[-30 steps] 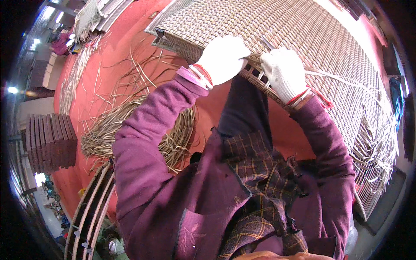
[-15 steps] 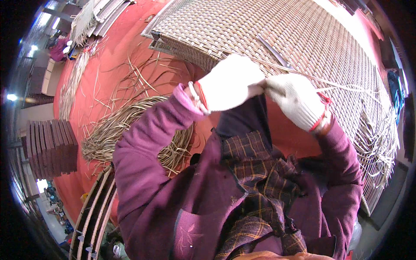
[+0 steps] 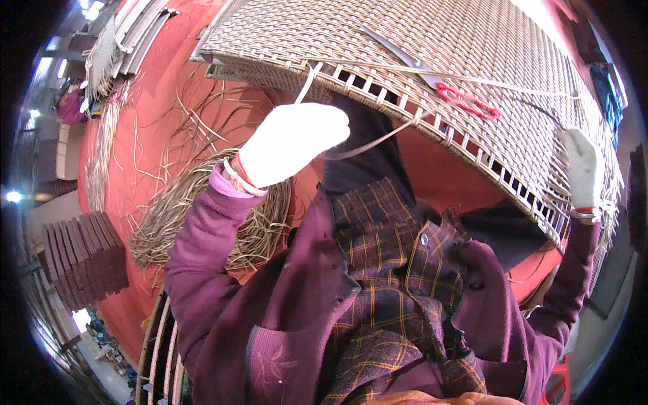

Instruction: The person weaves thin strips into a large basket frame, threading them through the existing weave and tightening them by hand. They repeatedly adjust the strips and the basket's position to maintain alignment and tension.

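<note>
A large woven wicker panel (image 3: 472,40) lies tilted in front of me, its near edge open with gaps. My left hand (image 3: 290,145), in a white glove, is closed on a pale flat strand (image 3: 307,77) that rises to the panel's near edge. My right hand (image 3: 584,172), also gloved, is stretched far out at the panel's right edge. It grips the end of a long thin strand (image 3: 499,84) drawn across the weave. Scissors with red handles (image 3: 466,100) rest on the panel between my hands.
A loose coil of wicker strands (image 3: 196,209) lies on the red floor (image 3: 169,101) at my left. A stack of dark red slabs (image 3: 84,260) stands further left, a curved cane frame (image 3: 155,351) at lower left, and other woven pieces (image 3: 128,34) at the top left.
My hands were together at the panel's near edge. Now my right hand has swung far to the right, drawing the strand out, and my left hand has dropped back from the edge.
</note>
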The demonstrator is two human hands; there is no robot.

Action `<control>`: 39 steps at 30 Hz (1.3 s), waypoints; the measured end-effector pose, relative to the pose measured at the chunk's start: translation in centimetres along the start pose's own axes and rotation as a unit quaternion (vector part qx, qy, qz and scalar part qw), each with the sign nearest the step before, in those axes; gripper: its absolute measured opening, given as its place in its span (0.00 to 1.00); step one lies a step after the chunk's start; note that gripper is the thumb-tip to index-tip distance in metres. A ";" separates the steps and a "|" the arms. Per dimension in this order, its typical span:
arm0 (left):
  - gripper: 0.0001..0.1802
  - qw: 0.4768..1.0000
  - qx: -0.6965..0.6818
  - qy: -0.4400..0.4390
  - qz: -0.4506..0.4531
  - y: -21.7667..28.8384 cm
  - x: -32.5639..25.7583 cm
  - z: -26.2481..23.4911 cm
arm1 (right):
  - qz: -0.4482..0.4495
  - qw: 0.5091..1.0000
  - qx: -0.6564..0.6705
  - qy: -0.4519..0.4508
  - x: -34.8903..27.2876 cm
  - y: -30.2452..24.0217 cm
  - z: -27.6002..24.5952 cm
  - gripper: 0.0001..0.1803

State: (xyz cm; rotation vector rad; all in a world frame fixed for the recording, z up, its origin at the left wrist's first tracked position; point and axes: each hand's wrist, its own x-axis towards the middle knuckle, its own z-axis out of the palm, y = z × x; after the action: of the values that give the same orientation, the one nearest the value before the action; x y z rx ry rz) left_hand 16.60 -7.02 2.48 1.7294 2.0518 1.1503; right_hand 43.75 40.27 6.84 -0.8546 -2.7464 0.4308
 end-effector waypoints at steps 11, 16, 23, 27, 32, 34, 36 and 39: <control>0.13 0.953 0.257 -0.067 0.145 1.1 2.2 1.8 | -0.377 0.911 0.147 -0.078 -5.0 -18.3 7.5 0.07; 0.18 0.898 0.437 -0.016 0.036 -5.1 0.0 -9.5 | -0.160 0.982 0.096 0.009 -2.7 -11.5 3.8 0.10; 0.15 0.929 0.343 0.098 0.094 1.2 3.7 -2.2 | -0.289 0.955 0.069 0.003 -4.1 -16.0 8.3 0.08; 0.13 0.962 0.240 0.028 0.123 4.0 6.5 4.1 | -0.359 0.912 0.198 0.011 -5.2 -20.3 10.2 0.11; 0.18 0.942 0.314 -0.025 0.116 0.3 4.9 -3.4 | -0.250 0.955 0.156 0.001 -3.6 -15.1 7.0 0.11; 0.18 0.906 0.408 -0.008 0.111 -0.5 4.9 -5.3 | -0.219 0.972 0.088 0.013 -3.3 -13.2 6.2 0.11; 0.17 0.887 0.435 0.029 0.155 -0.1 5.4 -4.3 | -0.212 0.974 0.080 0.019 -3.6 -13.4 6.9 0.11; 0.19 0.933 0.332 0.041 0.135 1.8 6.2 1.7 | -0.297 0.944 0.141 0.025 -4.3 -16.7 9.6 0.10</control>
State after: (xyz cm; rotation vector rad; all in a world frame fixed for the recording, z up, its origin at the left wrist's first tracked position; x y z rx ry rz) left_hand 17.25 -0.66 4.45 2.3550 2.5038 0.6096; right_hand 35.66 22.62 3.12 0.0451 -2.6266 0.6351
